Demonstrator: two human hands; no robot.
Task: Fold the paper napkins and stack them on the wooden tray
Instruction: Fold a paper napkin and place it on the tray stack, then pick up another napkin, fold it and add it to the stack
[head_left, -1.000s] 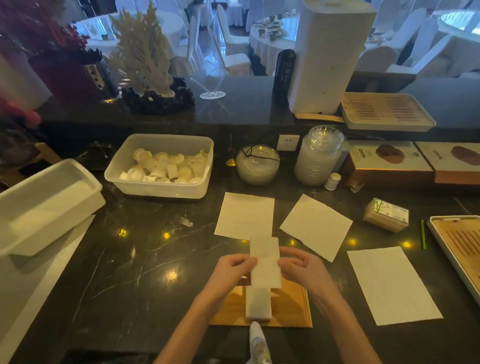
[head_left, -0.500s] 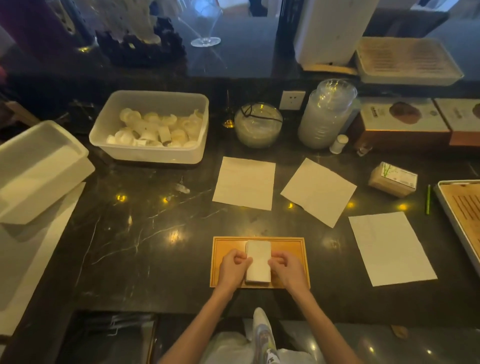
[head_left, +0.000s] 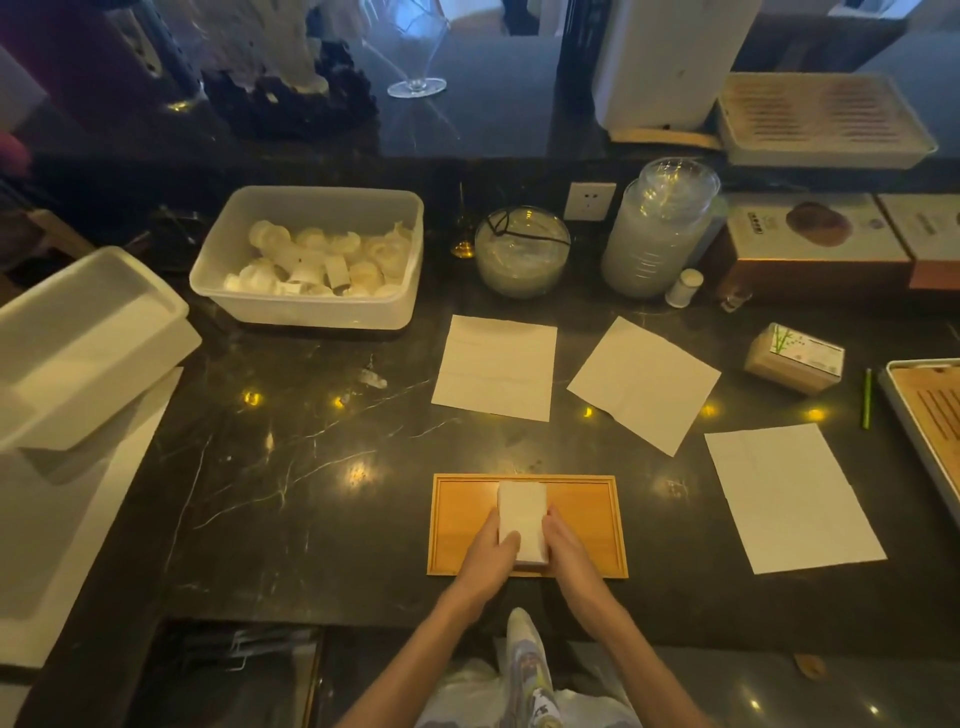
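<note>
Fingers of both hands press the napkin stack between them on the wooden tray; stacking seems finished, so next comes one flat napkin beyond the fingertips.

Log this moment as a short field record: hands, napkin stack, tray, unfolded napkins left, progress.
left hand: pressing the left side of the white folded napkin stack
right hand: pressing the stack's right side
stack: lying on the flat rectangular wooden tray, near its middle
unfolded napkins: three flat white paper sheets on the dark marble counter, at
progress: stack on the tray, three sheets not yet folded
</note>
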